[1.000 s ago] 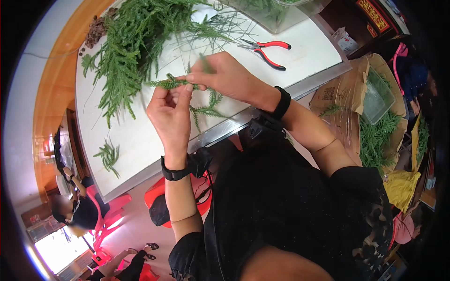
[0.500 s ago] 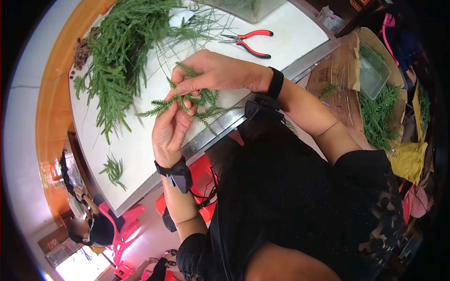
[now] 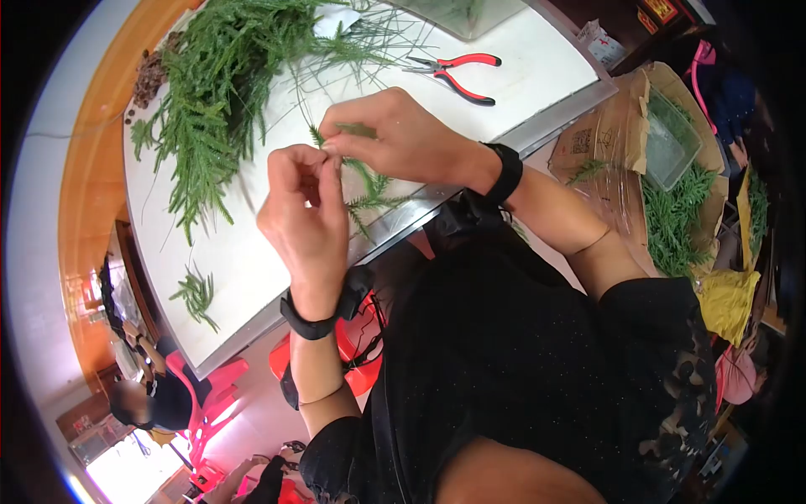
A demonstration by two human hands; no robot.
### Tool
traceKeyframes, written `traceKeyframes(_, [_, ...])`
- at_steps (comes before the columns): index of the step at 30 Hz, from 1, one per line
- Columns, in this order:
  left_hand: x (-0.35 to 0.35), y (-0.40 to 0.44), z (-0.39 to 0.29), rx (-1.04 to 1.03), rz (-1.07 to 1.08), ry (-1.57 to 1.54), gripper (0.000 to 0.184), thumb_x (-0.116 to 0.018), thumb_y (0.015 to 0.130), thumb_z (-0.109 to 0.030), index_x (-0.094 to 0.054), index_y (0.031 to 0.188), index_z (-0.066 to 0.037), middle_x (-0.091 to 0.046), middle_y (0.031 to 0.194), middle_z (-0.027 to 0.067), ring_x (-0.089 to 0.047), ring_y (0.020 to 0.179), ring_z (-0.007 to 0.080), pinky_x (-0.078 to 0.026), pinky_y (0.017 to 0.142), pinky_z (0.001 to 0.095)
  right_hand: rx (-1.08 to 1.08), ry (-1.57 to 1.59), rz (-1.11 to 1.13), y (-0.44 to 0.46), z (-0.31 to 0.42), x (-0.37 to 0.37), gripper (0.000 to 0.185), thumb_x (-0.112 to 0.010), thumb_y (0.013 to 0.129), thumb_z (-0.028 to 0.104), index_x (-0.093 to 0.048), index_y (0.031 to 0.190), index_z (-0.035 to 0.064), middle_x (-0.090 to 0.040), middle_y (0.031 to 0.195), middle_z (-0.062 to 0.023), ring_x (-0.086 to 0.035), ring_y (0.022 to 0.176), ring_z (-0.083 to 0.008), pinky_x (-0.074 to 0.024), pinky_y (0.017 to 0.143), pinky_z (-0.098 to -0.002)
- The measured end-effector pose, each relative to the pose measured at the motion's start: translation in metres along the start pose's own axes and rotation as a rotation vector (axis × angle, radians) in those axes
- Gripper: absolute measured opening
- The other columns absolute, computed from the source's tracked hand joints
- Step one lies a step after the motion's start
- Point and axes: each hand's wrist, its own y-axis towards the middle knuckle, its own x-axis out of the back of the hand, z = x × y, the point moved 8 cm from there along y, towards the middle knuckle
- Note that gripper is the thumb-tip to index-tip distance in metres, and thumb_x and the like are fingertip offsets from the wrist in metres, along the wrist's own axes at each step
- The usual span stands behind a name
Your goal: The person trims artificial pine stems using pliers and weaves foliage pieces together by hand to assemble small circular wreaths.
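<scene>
My left hand [image 3: 306,206] and my right hand [image 3: 407,139] meet over the table's near edge, fingertips pinched together. Between them is a green needle-leaved sprig [image 3: 375,202], its leafy ends showing below and above the fingers. The exact grip point is hidden behind the fingers. To the left of my hands spreads a large heap of similar green branches [image 3: 210,126]. Pliers [image 3: 459,87] with red and black handles lie beyond my right hand, jaws apart. A small loose sprig [image 3: 197,296] lies at the table's left part.
The white table [image 3: 239,277] has a metal edge. A clear plastic tub [image 3: 470,18] stands at the back. At right, a cardboard box [image 3: 592,143] holds greenery and a plastic container [image 3: 674,147]. Brown cones [image 3: 149,77] lie far left. Another person [image 3: 172,403] sits near a red chair.
My left hand has turned and risen, its back now covering part of the sprig. Both hands' fingertips have drawn close together. The view has shifted slightly.
</scene>
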Motion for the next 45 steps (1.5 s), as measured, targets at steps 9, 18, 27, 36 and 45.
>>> traceKeyframes(9, [0.013, -0.005, -0.004, 0.005, -0.040, 0.110, 0.012, -0.066, 0.081, -0.007, -0.055, 0.080, -0.001, -0.054, 0.064, 0.0072, -0.052, 0.052, 0.0141, -0.041, 0.049, 0.0236, 0.419, -0.123, -0.277, -0.008, 0.029, 0.007, 0.008, -0.059, 0.077, 0.005, -0.061, 0.085, 0.0021, -0.053, 0.065, -0.0075, -0.048, 0.058, -0.0239, -0.0401, 0.052, -0.0316])
traceKeyframes(18, [0.017, -0.029, -0.035, -0.330, -0.316, 0.523, 0.011, -0.066, 0.078, -0.005, -0.056, 0.076, -0.001, -0.055, 0.071, 0.0090, -0.052, 0.056, 0.0196, -0.042, 0.052, 0.0265, 0.795, -0.354, -0.217, -0.029, 0.074, -0.004, 0.022, -0.064, 0.066, 0.003, -0.063, 0.088, 0.0049, -0.055, 0.070, -0.0040, -0.045, 0.056, -0.0188, -0.0360, 0.048, -0.0290])
traceKeyframes(27, [0.002, -0.030, 0.001, 0.477, 0.012, -1.055, 0.009, -0.064, 0.081, -0.004, -0.062, 0.085, 0.003, -0.056, 0.088, 0.0025, -0.050, 0.087, 0.0123, -0.038, 0.086, 0.0272, 0.916, -0.518, -0.273, -0.043, 0.075, -0.008, 0.024, -0.064, 0.067, 0.005, -0.064, 0.091, 0.0042, -0.058, 0.074, -0.0019, -0.047, 0.059, -0.0163, -0.0378, 0.050, -0.0257])
traceKeyframes(36, [-0.009, -0.036, 0.030, 0.420, -0.075, -1.102, 0.013, -0.061, 0.084, -0.008, -0.062, 0.092, 0.002, -0.061, 0.097, 0.0062, -0.053, 0.096, 0.0142, -0.034, 0.092, 0.0282, 0.641, -0.413, -0.324, -0.040, 0.060, -0.007, 0.015, -0.064, 0.074, 0.006, -0.064, 0.089, 0.0048, -0.058, 0.071, -0.0031, -0.050, 0.059, -0.0144, -0.0390, 0.051, -0.0235])
traceKeyframes(45, [0.033, -0.029, -0.033, -0.168, -0.454, -0.007, 0.006, -0.063, 0.081, 0.002, -0.063, 0.087, 0.003, -0.060, 0.091, 0.0059, -0.055, 0.087, 0.0150, -0.043, 0.077, 0.0256, -0.523, 0.842, -0.020, -0.015, 0.006, -0.019, 0.013, -0.059, 0.087, 0.014, -0.062, 0.080, 0.0041, -0.050, 0.063, 0.0043, -0.045, 0.056, -0.0049, -0.0327, 0.052, -0.0193])
